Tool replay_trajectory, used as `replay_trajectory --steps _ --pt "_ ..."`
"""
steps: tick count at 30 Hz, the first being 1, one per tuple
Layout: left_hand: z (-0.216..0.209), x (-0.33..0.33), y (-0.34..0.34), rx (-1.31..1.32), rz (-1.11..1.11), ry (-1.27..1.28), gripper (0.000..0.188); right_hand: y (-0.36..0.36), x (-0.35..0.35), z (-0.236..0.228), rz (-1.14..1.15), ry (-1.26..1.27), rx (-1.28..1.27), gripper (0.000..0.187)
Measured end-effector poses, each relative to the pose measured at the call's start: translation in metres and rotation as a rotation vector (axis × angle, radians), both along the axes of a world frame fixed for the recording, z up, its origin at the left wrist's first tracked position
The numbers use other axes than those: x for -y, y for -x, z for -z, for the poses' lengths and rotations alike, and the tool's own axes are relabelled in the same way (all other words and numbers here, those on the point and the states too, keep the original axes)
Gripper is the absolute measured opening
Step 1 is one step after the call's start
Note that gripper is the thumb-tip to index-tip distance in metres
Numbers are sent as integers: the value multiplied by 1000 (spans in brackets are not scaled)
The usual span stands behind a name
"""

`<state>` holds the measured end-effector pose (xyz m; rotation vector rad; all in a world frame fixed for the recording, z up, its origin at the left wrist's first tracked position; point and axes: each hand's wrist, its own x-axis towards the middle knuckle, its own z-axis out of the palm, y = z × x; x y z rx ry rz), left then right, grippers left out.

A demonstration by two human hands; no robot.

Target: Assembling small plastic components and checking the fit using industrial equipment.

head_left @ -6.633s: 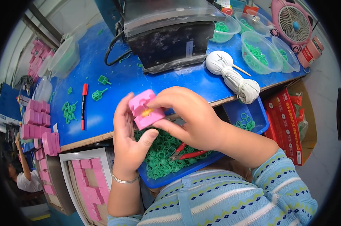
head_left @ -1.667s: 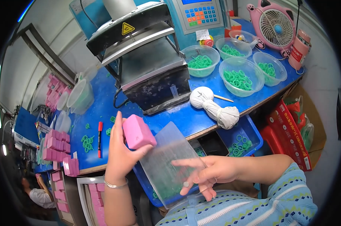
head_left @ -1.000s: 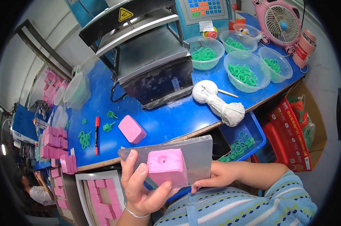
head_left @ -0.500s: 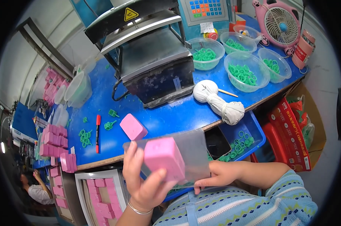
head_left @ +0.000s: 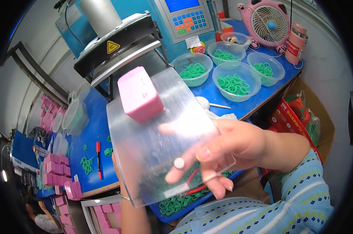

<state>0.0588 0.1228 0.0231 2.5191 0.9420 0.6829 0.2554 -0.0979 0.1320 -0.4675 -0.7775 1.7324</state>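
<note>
A clear, flat plastic plate (head_left: 141, 144) is raised and tilted in front of me. A pink block (head_left: 139, 95) with small dark marks rests on its upper left part. My left hand (head_left: 126, 167), blurred and mostly behind the plate, grips it at the left edge. My right hand (head_left: 227, 148) is at the lower right edge, thumb over the plate and other fingers around and under it. A small white disc (head_left: 179, 163) shows beside those fingers. Below the plate, a blue tray (head_left: 166, 218) holds green rings and something red-handled, partly seen through the plastic.
A press machine (head_left: 114, 46) with a keypad stands behind the plate. Clear bowls (head_left: 239, 64) of green rings, a pink fan (head_left: 268, 23) and a pink bottle (head_left: 295, 45) are at right. Pink blocks (head_left: 55, 165) are stacked at left, near a red-capped marker (head_left: 99, 160).
The plate and pink block have risen and moved up-left, tilting toward me. My left hand has gone from the block to behind the plate. My right hand has come up to the plate's edge.
</note>
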Motion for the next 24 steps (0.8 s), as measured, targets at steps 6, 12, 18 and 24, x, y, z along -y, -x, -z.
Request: replay_trajectory --steps 6,12,18,24 --pt "-8 22 -9 34 -12 -187 37 -22 -30 2 61 2 -33 72" --pt "-1 20 -6 -11 -77 -288 59 -46 -68 -5 216 78 -25 60" --pt "-2 22 -5 -40 -95 -313 54 -32 -76 2 642 -33 178 23" --pt "-2 25 -4 -33 -99 -283 62 -36 -85 4 617 -53 366 30"
